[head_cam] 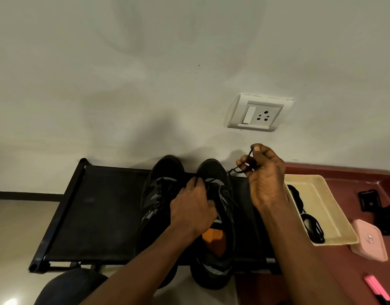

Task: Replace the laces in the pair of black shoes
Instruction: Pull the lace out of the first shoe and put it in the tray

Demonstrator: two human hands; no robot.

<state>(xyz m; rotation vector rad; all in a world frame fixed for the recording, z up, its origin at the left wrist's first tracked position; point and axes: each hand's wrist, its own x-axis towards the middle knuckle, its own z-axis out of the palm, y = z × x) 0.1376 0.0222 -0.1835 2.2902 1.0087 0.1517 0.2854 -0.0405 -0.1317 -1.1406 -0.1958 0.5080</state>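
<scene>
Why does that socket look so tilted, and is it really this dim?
Head view: the wide-angle lens bends things, so the socket leans. Same view: light is dim, the black shoes and lace merge with the dark rack, and the right hand casts a soft shadow on the wall.

Rack [90, 216] lies open left of the shoes [165, 170]; a cream tray [326, 208] flanks their right, wall [145, 84] behind.
</scene>
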